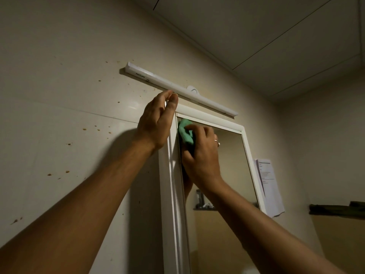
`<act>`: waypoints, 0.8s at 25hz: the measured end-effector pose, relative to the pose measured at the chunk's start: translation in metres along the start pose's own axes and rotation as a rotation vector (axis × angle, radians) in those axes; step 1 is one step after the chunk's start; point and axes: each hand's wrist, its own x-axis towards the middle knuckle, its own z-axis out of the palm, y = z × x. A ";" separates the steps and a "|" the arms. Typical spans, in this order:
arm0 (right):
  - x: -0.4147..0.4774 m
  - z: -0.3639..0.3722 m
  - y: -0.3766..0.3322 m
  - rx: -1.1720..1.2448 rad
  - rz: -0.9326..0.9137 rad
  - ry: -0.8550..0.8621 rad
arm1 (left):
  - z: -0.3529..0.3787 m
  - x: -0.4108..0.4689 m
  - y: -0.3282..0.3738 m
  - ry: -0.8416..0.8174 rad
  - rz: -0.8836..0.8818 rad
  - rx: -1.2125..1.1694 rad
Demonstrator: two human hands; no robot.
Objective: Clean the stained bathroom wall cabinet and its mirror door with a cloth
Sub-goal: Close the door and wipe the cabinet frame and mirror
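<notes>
A white wall cabinet (167,194) with a mirror door (233,165) hangs on the tiled wall, seen from below. My right hand (201,155) presses a green cloth (185,133) against the mirror near its top left corner. My left hand (158,119) rests on the cabinet's top left corner, fingers together against its edge, and holds nothing that I can see. The cloth is partly hidden under my right fingers.
A long white light bar (177,88) is fixed to the wall just above the cabinet. Brown spots (68,144) dot the wall tiles on the left. A sheet of paper (268,186) hangs right of the cabinet. A dark shelf (335,209) sits far right.
</notes>
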 end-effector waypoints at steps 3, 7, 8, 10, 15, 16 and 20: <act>0.010 0.017 -0.010 -0.001 0.007 0.090 | 0.002 -0.003 0.002 0.017 0.025 0.019; 0.025 0.020 -0.006 -0.030 -0.078 0.073 | 0.003 -0.001 0.002 0.037 0.044 0.015; 0.019 0.017 -0.002 -0.025 -0.108 0.061 | 0.004 -0.002 0.001 0.050 0.052 0.012; -0.004 0.009 0.010 0.003 -0.153 0.040 | 0.008 -0.003 -0.001 0.062 0.067 0.002; -0.012 0.013 0.006 0.086 -0.138 0.003 | 0.013 -0.006 0.000 0.114 0.085 0.052; -0.006 0.015 0.001 0.121 -0.113 -0.039 | 0.016 -0.007 0.002 0.138 0.102 0.080; 0.003 0.004 0.029 -0.017 -0.271 -0.125 | 0.025 -0.008 0.001 0.240 0.147 0.161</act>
